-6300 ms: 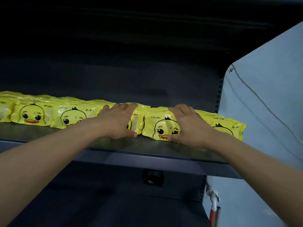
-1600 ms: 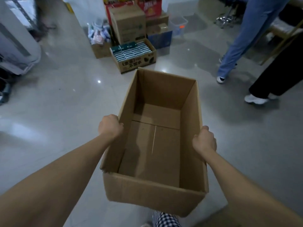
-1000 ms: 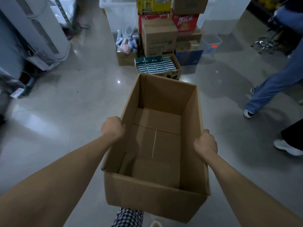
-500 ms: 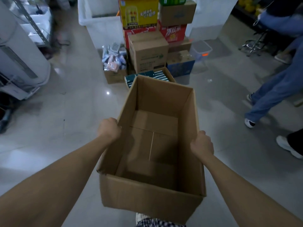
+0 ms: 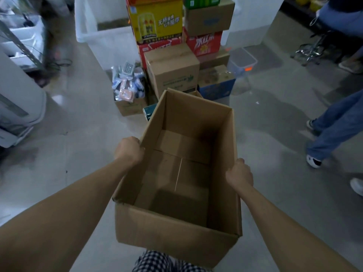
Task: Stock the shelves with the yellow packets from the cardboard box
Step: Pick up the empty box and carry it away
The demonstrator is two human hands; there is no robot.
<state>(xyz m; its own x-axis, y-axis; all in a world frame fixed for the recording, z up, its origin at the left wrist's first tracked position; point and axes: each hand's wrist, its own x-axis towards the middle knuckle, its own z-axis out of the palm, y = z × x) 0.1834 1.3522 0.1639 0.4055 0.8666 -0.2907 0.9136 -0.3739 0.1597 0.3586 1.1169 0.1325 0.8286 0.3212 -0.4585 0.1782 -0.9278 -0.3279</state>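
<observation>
One open cardboard box, two hands, seven stacked cartons.

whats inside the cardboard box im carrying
Nothing shows inside the cardboard box: only its bare floor and the flap seam. The left hand and right hand grip its side walls. The strip of floor behind the near wall is hidden.

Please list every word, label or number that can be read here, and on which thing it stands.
"无所畏惧 红牛相伴": yellow carton, partly blurred, uncertain.
"冰红茶": red carton.
Green print on the brown box: too small.
Blue mark on the top brown box: blurred.
Held cardboard box: none.
</observation>
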